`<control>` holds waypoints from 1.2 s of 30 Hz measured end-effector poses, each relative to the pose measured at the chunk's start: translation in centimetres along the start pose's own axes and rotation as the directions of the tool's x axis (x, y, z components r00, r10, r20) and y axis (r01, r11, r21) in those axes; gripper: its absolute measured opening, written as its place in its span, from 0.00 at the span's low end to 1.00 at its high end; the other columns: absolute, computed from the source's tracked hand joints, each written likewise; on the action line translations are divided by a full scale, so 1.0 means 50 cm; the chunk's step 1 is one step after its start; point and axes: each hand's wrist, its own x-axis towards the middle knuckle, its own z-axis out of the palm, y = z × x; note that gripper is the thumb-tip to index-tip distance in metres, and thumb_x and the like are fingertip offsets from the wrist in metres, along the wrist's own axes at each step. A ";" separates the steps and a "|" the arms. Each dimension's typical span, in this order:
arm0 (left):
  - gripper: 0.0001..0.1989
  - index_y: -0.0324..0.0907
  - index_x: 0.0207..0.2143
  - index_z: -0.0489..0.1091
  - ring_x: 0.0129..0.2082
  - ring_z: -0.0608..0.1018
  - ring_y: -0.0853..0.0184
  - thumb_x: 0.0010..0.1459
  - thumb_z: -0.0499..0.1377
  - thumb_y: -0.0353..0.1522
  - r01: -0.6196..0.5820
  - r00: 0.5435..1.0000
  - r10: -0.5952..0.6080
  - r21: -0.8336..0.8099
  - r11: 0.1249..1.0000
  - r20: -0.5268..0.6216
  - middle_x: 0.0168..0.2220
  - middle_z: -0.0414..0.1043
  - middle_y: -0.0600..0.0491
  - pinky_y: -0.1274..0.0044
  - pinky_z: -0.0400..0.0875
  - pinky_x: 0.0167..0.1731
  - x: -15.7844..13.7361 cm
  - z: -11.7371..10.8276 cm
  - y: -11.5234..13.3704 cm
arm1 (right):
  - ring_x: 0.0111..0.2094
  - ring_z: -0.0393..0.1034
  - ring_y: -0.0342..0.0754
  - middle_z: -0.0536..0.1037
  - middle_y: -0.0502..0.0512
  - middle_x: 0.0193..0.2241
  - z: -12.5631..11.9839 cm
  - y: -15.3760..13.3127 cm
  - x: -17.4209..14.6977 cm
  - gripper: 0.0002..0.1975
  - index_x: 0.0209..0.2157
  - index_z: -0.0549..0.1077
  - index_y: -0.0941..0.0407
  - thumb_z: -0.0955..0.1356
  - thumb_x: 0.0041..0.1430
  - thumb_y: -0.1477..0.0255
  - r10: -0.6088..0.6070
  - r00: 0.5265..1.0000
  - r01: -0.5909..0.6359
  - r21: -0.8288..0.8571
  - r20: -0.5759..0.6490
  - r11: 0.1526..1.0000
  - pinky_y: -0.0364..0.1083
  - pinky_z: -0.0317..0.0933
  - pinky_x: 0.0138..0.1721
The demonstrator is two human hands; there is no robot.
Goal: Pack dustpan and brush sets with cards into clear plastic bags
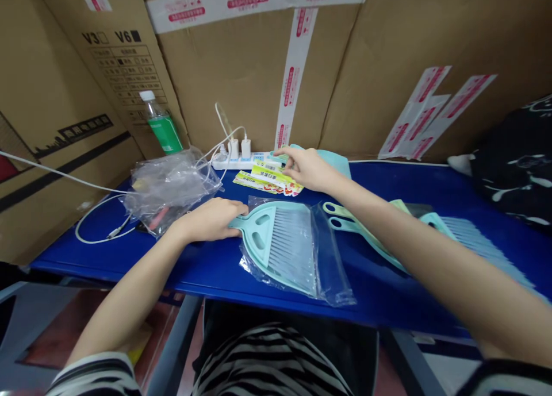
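My left hand (215, 219) is closed around the handle end of a light blue dustpan (254, 252). A brush with pale bristles (291, 243) lies in that dustpan, and a clear plastic bag (334, 264) is around the set, reaching past it on the right. My right hand (308, 169) is stretched across to the back of the table, fingers apart and loosely bent, with nothing visible in them. Its fingertips are over printed yellow-green label cards (276, 177); whether they touch is unclear. Another light blue dustpan (338, 161) lies partly hidden behind that hand.
Under my right forearm lie more dustpans (379, 246) and a blue-bristled brush (483, 243). Crumpled clear bags (172, 180), a green-labelled bottle (164, 129), white cables and a power strip (233, 164) occupy the back left. Cardboard (241, 68) walls the blue table (207, 269).
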 end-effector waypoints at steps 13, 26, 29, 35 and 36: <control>0.05 0.41 0.36 0.67 0.36 0.78 0.63 0.55 0.57 0.30 0.013 1.000 -0.013 0.021 1.000 -0.012 0.37 0.75 0.51 0.76 0.69 0.35 -0.006 -0.003 -0.008 | 0.25 0.70 0.47 0.75 0.53 0.22 -0.007 -0.048 -0.086 0.09 0.33 0.70 0.57 0.59 0.59 0.79 0.156 0.966 -0.143 -0.077 0.206 0.987 0.45 0.60 0.31; 0.11 0.40 0.41 0.67 0.38 0.77 0.62 0.55 0.54 0.33 0.069 0.982 -0.067 0.006 0.998 -0.177 0.40 0.75 0.48 0.73 0.70 0.38 -0.008 -0.011 -0.029 | 0.22 0.70 0.42 0.72 0.46 0.23 0.002 -0.007 -0.183 0.15 0.49 0.62 0.56 0.64 0.60 0.73 0.293 0.858 -0.510 0.769 0.422 0.385 0.42 0.69 0.25; 0.11 0.40 0.42 0.67 0.40 0.76 0.62 0.55 0.54 0.32 0.055 0.982 -0.057 -0.018 0.998 -0.178 0.41 0.75 0.48 0.72 0.70 0.40 -0.003 -0.003 -0.024 | 0.23 0.70 0.41 0.74 0.47 0.24 0.011 -0.005 -0.185 0.15 0.46 0.64 0.56 0.68 0.57 0.73 0.283 0.851 -0.516 0.803 0.441 0.299 0.40 0.69 0.24; 0.16 0.38 0.48 0.65 0.47 0.72 0.58 0.56 0.56 0.29 0.018 0.951 -0.021 -0.015 1.000 -0.310 0.48 0.70 0.43 0.68 0.68 0.47 0.010 0.011 -0.006 | 0.31 0.76 0.44 0.80 0.56 0.34 0.027 0.003 -0.186 0.14 0.43 0.63 0.57 0.69 0.56 0.76 0.324 0.831 -0.525 0.830 0.452 0.189 0.43 0.72 0.31; 0.18 0.38 0.50 0.64 0.50 0.70 0.57 0.56 0.56 0.29 -0.002 0.930 0.004 0.006 1.000 -0.368 0.50 0.69 0.42 0.66 0.67 0.49 0.010 0.011 -0.002 | 0.33 0.76 0.45 0.80 0.57 0.36 0.029 0.005 -0.185 0.15 0.43 0.64 0.57 0.70 0.55 0.76 0.323 0.841 -0.505 0.845 0.435 0.176 0.44 0.72 0.33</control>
